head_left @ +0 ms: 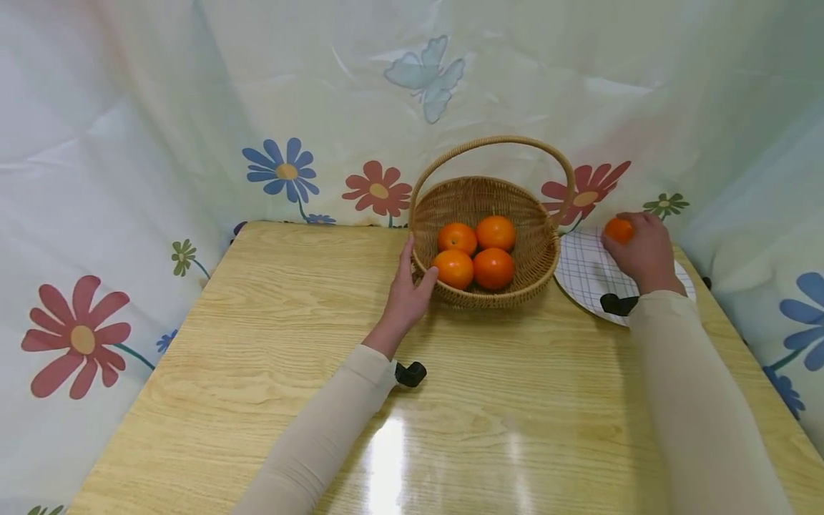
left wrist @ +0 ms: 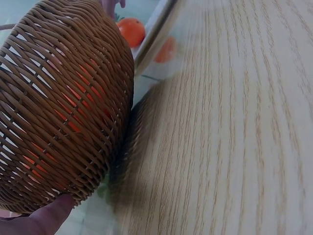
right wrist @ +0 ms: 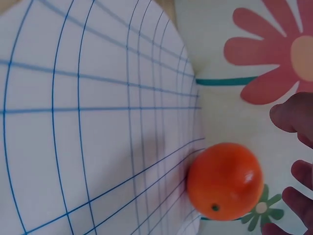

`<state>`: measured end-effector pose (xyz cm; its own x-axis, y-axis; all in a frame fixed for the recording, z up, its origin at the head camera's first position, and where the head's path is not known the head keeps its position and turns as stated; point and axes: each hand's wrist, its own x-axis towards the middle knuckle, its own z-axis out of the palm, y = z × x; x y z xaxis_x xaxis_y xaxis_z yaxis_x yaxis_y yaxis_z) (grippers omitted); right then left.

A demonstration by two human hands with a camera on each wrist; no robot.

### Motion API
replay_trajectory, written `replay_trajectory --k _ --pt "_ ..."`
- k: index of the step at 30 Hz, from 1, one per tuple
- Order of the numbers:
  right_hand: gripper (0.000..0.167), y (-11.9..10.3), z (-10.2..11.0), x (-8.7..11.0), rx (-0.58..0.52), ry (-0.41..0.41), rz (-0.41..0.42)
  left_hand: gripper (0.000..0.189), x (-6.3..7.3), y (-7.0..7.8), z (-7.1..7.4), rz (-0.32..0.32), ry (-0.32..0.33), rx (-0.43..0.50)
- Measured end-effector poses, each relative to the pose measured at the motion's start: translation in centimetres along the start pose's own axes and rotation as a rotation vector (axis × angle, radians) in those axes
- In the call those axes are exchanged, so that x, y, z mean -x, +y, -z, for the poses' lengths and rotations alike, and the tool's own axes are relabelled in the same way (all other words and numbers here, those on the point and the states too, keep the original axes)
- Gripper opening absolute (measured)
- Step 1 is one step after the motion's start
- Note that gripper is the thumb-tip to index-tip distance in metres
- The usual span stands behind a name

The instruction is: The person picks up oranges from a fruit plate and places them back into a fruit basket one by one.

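A wicker basket with a tall looped handle stands at the back of the table, holding several oranges. My left hand holds its left end, with the thumb against the wicker and the other fingers hidden in the left wrist view. At the right, one orange rests near the far edge of a round white plate with blue grid lines. My right hand is over it; in the right wrist view the spread fingers are apart from the fruit.
The wooden table runs up to a flowered curtain at the back and sides. The basket's right rim stands close to the plate's left edge.
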<state>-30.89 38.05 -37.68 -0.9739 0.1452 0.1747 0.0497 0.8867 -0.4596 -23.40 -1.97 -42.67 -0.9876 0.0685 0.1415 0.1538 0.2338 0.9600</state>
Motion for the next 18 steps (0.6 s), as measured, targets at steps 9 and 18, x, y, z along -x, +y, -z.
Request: replay_trajectory --k 9,18 --pt "0.064 2.4 -1.2 -1.4 0.013 -0.025 -0.038 0.072 0.1 0.1 0.0 0.026 -0.004 0.006" --pt "0.071 3.3 -1.7 -2.4 0.062 -0.075 -0.05 0.072 0.2 0.1 0.0 0.052 0.0 0.005"
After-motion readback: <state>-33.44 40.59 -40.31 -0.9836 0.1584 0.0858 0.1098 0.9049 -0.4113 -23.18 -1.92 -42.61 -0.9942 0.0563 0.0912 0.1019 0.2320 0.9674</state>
